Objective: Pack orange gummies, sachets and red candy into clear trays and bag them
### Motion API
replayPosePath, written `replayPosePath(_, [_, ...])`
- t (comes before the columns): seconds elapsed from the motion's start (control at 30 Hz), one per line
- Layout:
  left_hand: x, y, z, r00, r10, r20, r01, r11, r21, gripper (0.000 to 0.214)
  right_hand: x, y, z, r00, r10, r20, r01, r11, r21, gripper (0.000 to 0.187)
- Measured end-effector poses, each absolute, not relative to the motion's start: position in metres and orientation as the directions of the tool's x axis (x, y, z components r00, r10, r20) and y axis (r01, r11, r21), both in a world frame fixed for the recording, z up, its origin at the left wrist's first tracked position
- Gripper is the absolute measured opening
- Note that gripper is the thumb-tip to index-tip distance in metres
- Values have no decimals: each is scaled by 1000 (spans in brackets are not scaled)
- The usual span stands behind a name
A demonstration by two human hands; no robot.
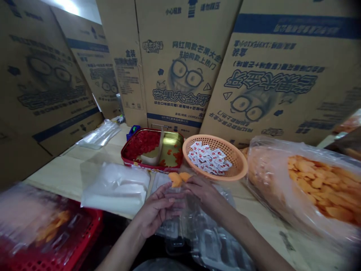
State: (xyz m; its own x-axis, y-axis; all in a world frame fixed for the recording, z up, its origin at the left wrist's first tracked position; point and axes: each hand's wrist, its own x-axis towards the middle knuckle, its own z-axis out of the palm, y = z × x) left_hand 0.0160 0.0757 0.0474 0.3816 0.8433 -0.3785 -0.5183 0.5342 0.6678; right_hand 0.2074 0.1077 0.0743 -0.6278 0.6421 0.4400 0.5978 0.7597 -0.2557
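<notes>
My left hand (158, 210) is closed on a clear plastic tray (180, 206) held upright in front of me. Two or three orange mango-like candy pieces (176, 180) show at the tray's upper end. The fingers of my right hand (201, 190) close around the rightmost piece there; its fingertips are partly hidden. Below my hands lie more clear plastic trays (222, 244). Beyond them is a red-rimmed tin (152, 148), split by a divider, with red pieces on its left side and a few orange-red bits on the right.
An orange basket (242, 165) holds small white packets. At right lies a big open plastic bag (265, 169) of orange pieces. Plastic bags (118, 188) lie at left, above a red crate (90, 226) with filled packs. Cardboard boxes (180, 67) wall the back.
</notes>
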Motion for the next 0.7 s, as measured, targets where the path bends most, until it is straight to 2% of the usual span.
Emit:
replayPosePath(0.1, [7,76,46,387,849,-361,-533,525,663,64,194,108,72,-643,660,388,585,750,-308,21])
replayPosePath(0.2, [-2,76,45,381,844,-377,-527,533,662,64,187,111,70,-633,653,416,548,758,-354,23])
replayPosePath(0.3, [-14,77,44,342,844,-413,-514,536,670,66,199,134,70,-501,746,438,600,664,-446,23])
replayPosePath(0.37, [-21,79,42,324,848,-418,-515,529,674,66,220,164,68,-327,901,286,754,431,-496,24])
replayPosePath(0.43, [-27,80,40,318,853,-413,-519,521,678,64,247,198,63,-97,994,-45,917,72,-392,26])
replayPosePath(0.47, [-29,81,39,317,856,-409,-520,518,679,64,260,214,59,-53,988,-148,934,-3,-356,32])
replayPosePath(0.57, [-32,83,36,316,858,-404,-524,513,679,64,286,246,43,-50,932,-360,944,-74,-322,50])
replayPosePath(0.7, [-34,85,32,314,864,-394,-542,504,673,61,292,253,22,-128,863,-488,930,-67,-362,47])
